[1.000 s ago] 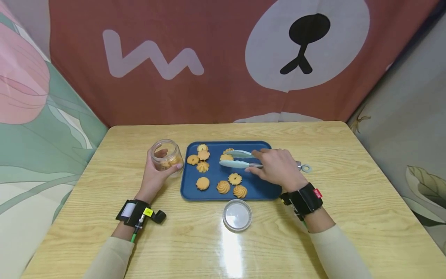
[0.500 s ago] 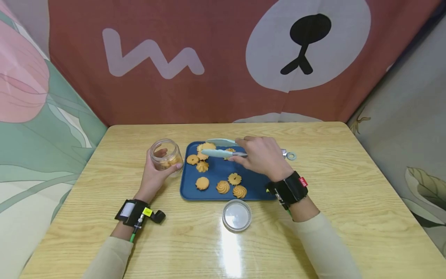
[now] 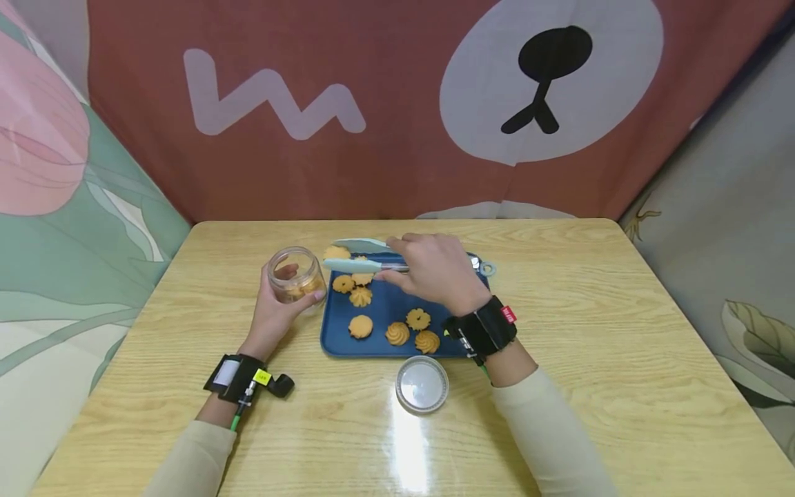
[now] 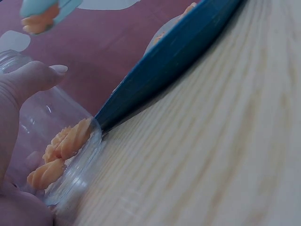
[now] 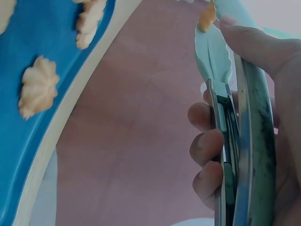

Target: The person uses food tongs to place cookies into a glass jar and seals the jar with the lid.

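My left hand (image 3: pixel 273 314) grips a clear glass jar (image 3: pixel 296 275) standing on the table left of the blue tray (image 3: pixel 335 342); a few swirl cookies (image 4: pixel 66 141) lie in the jar's bottom. My right hand (image 3: pixel 428 269) squeezes pale green tongs (image 3: pixel 357 255) that pinch one cookie (image 3: pixel 337 252) at their tips, just above the tray's far left corner and close to the jar's mouth. The pinched cookie (image 4: pixel 40 21) also shows in the left wrist view, and the tongs (image 5: pixel 221 80) in the right wrist view. Several cookies (image 3: pixel 397 333) lie on the tray.
A round clear lid (image 3: pixel 422 383) lies on the wooden table (image 3: pixel 621 359) just in front of the tray. A printed cloth backdrop (image 3: pixel 397 103) rises behind the table's far edge, with cloth walls at both sides.
My right hand has carried the tongs with the cookie leftward and up from the tray's middle to its far left corner, near the jar. The left hand and jar stayed put.
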The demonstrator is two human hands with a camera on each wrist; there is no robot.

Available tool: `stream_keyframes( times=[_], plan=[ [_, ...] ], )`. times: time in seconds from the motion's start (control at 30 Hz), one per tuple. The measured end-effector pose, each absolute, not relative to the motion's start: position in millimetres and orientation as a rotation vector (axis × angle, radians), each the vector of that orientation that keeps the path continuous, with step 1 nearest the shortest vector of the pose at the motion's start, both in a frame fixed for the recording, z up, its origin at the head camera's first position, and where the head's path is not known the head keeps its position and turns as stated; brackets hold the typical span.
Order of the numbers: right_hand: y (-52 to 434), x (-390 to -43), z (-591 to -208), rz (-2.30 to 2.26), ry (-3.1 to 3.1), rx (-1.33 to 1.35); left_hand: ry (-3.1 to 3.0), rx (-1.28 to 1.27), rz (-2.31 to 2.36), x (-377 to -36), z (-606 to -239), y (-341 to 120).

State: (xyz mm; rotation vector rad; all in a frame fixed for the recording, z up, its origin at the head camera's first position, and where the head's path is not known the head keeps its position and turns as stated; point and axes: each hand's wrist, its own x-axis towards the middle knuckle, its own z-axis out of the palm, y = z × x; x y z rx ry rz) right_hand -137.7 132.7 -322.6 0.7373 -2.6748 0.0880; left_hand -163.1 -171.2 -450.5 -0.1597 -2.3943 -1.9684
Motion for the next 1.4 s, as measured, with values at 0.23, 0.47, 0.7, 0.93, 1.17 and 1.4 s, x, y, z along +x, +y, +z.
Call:
stream_keyframes(
  times=[0.23,0.47,0.7,0.93,1.17,1.4],
  plan=[
    [111,-142,-321,0.113,-2.682,0.748,-2.408,-0.143,-1.964,-163,-451,-171],
    [89,-146,-320,0.070,-2.705,0.792,-2.372,-0.191,-1.967,-163,-453,-171],
    [74,-149,-320,0.063,-2.739,0.786,-2.311,-0.283,-2.040,-166,-456,-171],
    [70,-152,-323,0.022,-2.746,0.788,-2.305,-0.295,-2.043,-167,-456,-171],
    [70,-152,-324,0.040,-2.771,0.784,-2.344,-0.248,-2.002,-165,-454,-171],
    [80,-150,-321,0.089,-2.769,0.758,-2.399,-0.199,-1.927,-164,-453,-172]
  ],
)
